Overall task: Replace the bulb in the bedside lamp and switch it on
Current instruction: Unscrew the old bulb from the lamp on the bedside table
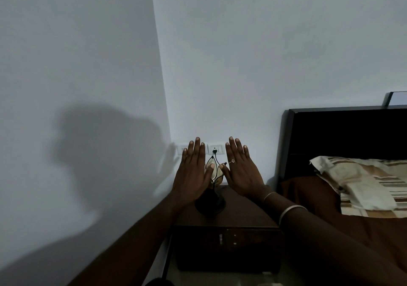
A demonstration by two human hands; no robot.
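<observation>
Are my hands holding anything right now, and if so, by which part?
Nothing is held. The left hand and right hand are both open and flat, fingers spread, in front of the lamp.

Lamp (212, 197) on worktop (242, 210), toward its rear-left. Wall socket (215, 149) behind it, plug in. Left hand (193, 175) left of lamp, right hand (241, 171) right, both in front of the wall. Bed (352, 230) right of worktop, pillow (361, 184) on it, against headboard (343, 135).
</observation>
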